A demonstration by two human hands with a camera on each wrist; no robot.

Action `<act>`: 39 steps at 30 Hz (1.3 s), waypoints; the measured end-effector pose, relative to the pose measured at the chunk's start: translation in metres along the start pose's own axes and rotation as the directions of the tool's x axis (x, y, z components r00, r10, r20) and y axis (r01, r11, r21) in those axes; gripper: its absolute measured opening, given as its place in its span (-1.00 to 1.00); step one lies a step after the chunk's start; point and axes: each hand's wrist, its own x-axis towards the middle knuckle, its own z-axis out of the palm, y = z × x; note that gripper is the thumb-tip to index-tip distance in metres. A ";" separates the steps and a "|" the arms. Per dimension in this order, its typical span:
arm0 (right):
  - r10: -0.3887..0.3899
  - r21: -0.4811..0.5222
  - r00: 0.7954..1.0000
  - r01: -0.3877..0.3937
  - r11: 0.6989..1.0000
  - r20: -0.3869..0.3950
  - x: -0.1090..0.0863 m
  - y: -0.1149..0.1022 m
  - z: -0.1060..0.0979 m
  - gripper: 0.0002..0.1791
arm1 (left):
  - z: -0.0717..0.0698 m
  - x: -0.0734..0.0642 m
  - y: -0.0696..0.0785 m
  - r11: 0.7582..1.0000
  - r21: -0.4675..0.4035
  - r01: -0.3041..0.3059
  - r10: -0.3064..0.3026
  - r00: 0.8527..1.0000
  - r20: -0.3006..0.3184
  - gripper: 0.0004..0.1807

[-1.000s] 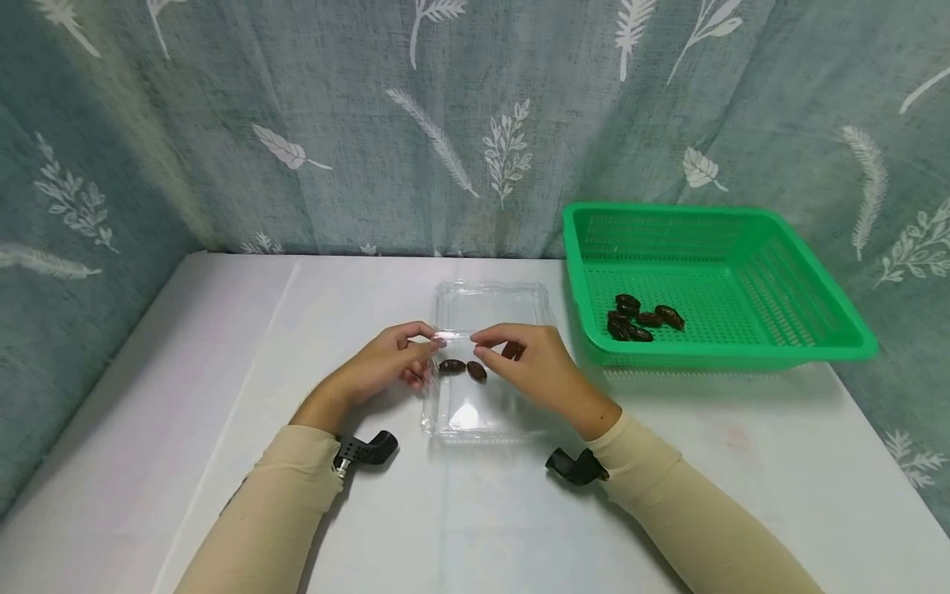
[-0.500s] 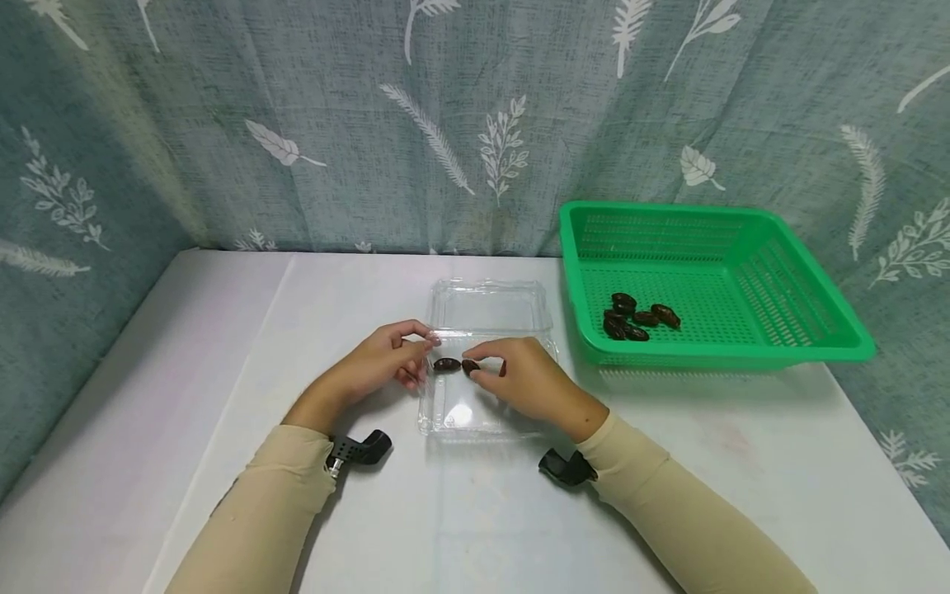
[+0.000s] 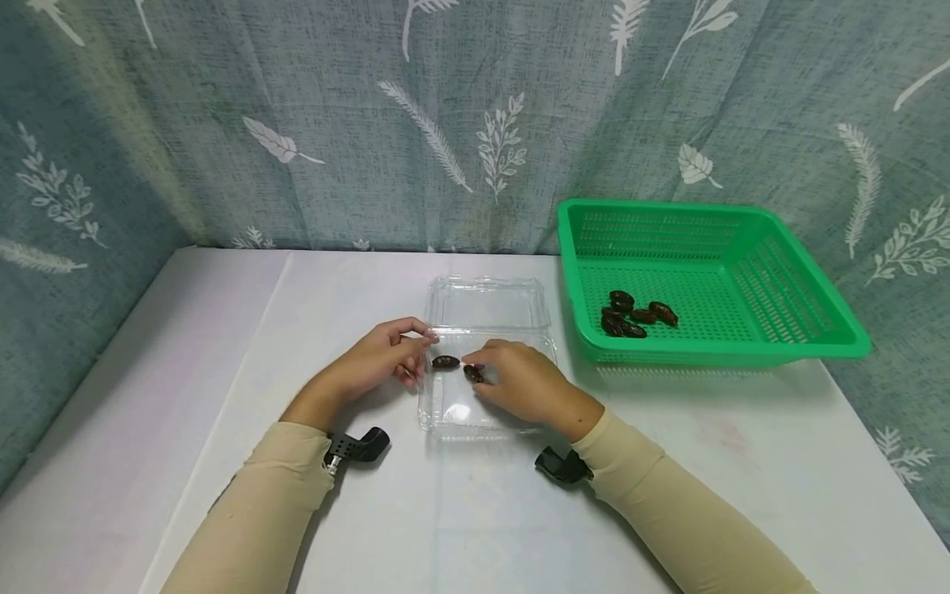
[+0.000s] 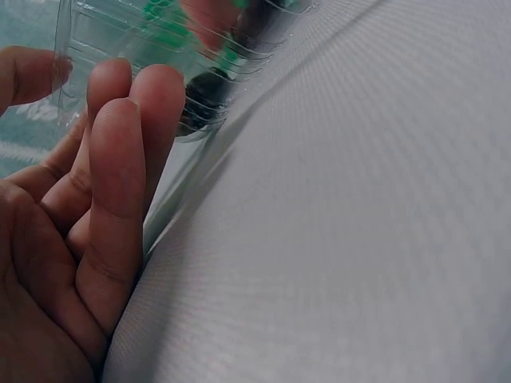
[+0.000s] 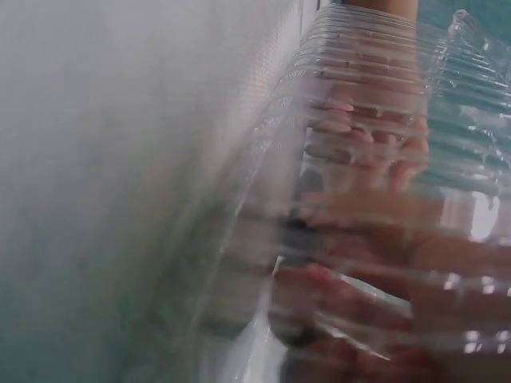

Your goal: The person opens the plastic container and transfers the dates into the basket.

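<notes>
A clear plastic clamshell box (image 3: 454, 419) lies open on the table, its lid (image 3: 486, 304) folded back toward the curtain. At the box's left rim my left hand (image 3: 386, 355) holds the edge between thumb and index finger, other fingers along the outer wall. One dark brown date (image 3: 445, 362) rests inside near that rim. Just right of it, my right hand (image 3: 523, 381), reaching into the box, pinches a second date (image 3: 472, 374) between thumb and index finger. Through the ribbed wall, the left wrist view shows a dark date (image 4: 206, 100); the right wrist view is blurred.
A green perforated basket (image 3: 712, 355) stands to the right of the box, with several dates (image 3: 642, 316) at its near left. The white-covered table (image 3: 475, 511) meets a leaf-patterned curtain (image 3: 334, 124) at the back.
My right hand has come down and slightly left onto the right date, its fingertips now closed around it. The left hand keeps its place at the rim; the head view shifts slightly.
</notes>
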 end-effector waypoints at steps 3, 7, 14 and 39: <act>-0.002 -0.029 1.000 0.002 1.000 0.017 -0.002 -0.001 -0.001 -0.68 | 0.001 0.000 0.002 1.000 -0.001 -0.003 0.003 1.000 0.000 -0.65; 0.001 -0.053 1.000 -0.001 0.999 0.006 -0.004 -0.003 -0.002 -0.72 | 0.001 0.000 0.002 1.000 -0.001 -0.002 0.002 1.000 0.004 -0.64; -0.067 -0.044 0.993 0.063 0.997 -0.097 -0.007 -0.005 -0.006 -0.75 | 0.002 -0.001 -0.003 1.000 -0.003 -0.011 0.011 1.000 0.005 -0.66; 0.124 0.041 0.932 -0.117 0.992 -0.341 -0.052 0.092 -0.121 -0.71 | 0.000 0.004 -0.004 0.999 0.038 -0.001 0.001 1.000 -0.004 -0.61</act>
